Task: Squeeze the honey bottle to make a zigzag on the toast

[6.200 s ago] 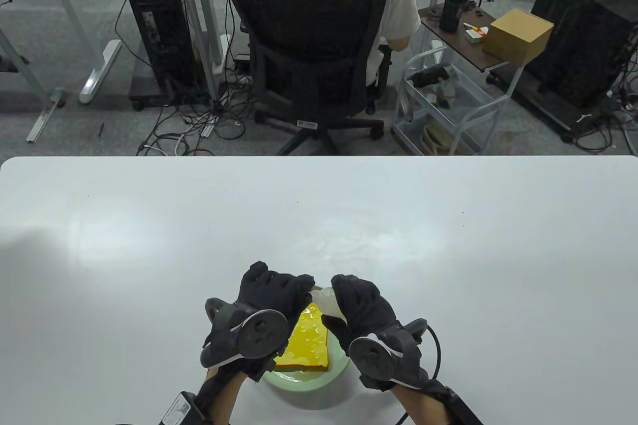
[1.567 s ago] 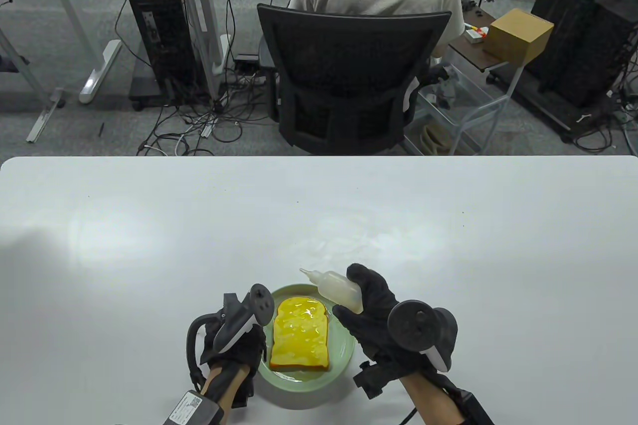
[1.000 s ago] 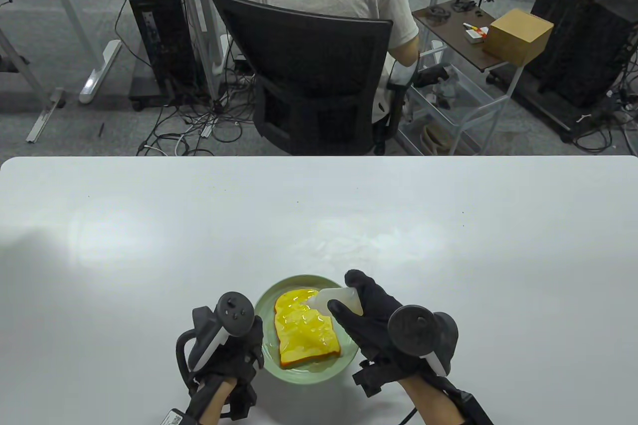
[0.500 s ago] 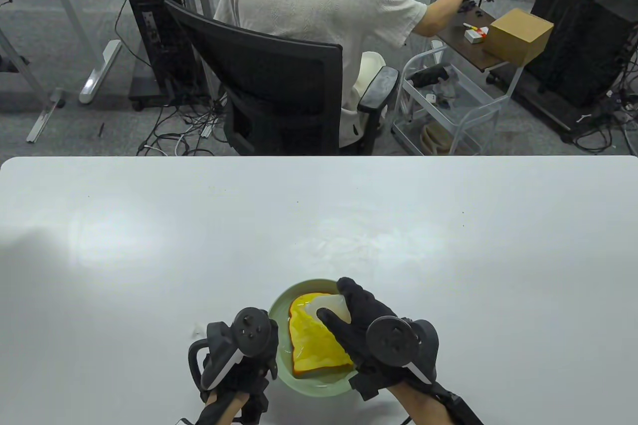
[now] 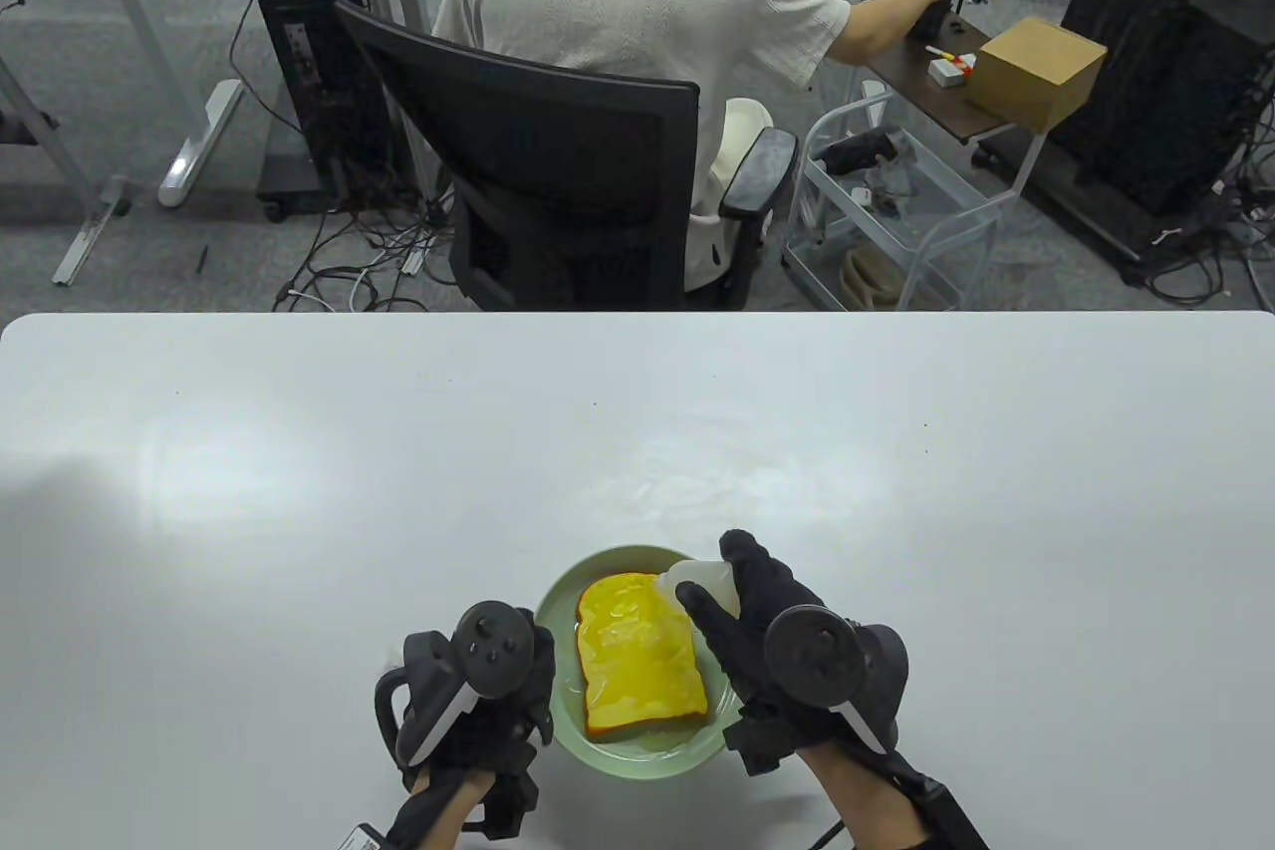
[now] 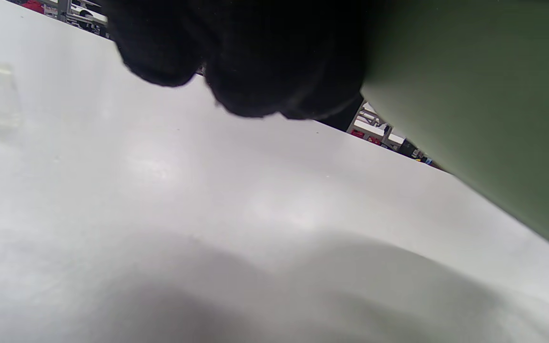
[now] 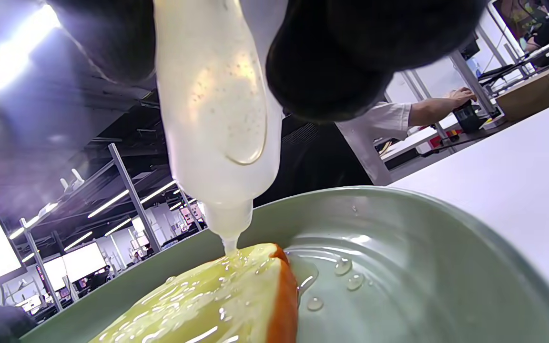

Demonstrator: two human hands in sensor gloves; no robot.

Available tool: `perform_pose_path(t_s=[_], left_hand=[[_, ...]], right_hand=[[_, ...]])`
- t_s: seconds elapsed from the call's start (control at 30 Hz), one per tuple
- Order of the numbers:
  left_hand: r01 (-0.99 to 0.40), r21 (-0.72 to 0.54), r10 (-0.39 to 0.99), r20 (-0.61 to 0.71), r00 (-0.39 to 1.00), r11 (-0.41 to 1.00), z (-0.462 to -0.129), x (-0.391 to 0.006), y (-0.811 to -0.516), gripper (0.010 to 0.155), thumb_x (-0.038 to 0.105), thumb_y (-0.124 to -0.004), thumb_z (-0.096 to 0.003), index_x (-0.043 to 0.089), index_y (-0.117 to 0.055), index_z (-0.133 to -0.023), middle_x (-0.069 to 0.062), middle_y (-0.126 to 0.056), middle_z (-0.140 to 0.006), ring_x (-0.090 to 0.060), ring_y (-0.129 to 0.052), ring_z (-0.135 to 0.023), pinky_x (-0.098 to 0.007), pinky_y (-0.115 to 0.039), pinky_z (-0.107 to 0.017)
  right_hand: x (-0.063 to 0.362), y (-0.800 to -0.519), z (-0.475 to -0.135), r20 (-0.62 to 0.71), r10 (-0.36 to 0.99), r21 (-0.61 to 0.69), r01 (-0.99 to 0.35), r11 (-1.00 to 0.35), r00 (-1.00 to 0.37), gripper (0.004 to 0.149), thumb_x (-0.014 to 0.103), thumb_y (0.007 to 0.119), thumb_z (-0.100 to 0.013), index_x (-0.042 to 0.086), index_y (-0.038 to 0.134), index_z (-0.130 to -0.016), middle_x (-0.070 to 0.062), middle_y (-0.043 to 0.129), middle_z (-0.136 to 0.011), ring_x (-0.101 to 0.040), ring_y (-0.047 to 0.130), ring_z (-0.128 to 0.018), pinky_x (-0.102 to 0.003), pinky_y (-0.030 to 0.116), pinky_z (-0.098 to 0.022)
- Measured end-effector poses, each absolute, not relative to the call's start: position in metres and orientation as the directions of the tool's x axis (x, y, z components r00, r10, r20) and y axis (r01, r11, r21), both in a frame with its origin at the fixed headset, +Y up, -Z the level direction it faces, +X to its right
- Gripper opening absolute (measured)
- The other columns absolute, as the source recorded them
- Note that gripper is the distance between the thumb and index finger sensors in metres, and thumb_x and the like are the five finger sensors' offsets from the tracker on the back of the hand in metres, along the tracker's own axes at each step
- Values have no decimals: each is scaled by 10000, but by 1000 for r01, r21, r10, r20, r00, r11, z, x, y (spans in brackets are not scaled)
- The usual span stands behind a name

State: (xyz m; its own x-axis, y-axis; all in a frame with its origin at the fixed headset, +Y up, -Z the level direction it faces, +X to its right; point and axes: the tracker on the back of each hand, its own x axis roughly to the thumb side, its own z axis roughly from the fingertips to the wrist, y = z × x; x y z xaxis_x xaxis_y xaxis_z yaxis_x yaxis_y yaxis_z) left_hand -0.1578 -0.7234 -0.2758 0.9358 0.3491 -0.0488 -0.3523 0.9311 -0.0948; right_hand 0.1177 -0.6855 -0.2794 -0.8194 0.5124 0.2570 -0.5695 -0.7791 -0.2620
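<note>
A slice of toast [image 5: 637, 656] glazed with shiny yellow honey lies on a pale green plate [image 5: 637, 762] near the table's front edge. My right hand [image 5: 719, 573] grips a soft translucent squeeze bottle [image 5: 697, 579] tipped nozzle-down. In the right wrist view the bottle [image 7: 212, 119] hangs from my fingers [image 7: 350, 57], and its nozzle tip touches the far right corner of the toast [image 7: 217, 305]. My left hand [image 5: 518, 691] holds the plate's left rim. In the left wrist view its fingers [image 6: 255, 57] curl against the plate's outer wall [image 6: 470, 95].
Honey drops and a small pool lie on the plate's bare floor [image 7: 422, 267] beside the toast. A small clear cap [image 6: 2, 95] stands on the white table [image 5: 299, 491] to the left. A person on an office chair [image 5: 558, 182] sits beyond the table's far edge.
My right hand has moved the bottle from over the middle of the toast back and right to its far right corner. The plate and left hand have barely shifted.
</note>
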Motion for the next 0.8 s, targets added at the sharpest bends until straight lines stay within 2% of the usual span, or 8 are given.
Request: perform_pose_path(t_s=[0.47,0.8], left_hand=[[-379,-87,377,-39,925,921,-288,-150,-722,492,436,-695,-534,118,-858,-872,26,-957,-631,-82,-994,-335,-475,-821,-558],[-386,-77,384,-36,923,919,-290,-152,-721,494,437,-694,-534,118,-857,-874,26,-957,-633,-83,-994,-337,-476,-820,-560]], right_hand=[[96,-686,-267,368,493,-241,-593,-769,-789,696,554,777,-500,70,711,-995,-232,937,-739,-267,1003,-388,-373,892,-228],[116,-684,-277,287,537,-264,-605,-751,-793,692,544,783,-503,65,711,-998,-244,932,-741,-281,997,-392,-384,885,-232]])
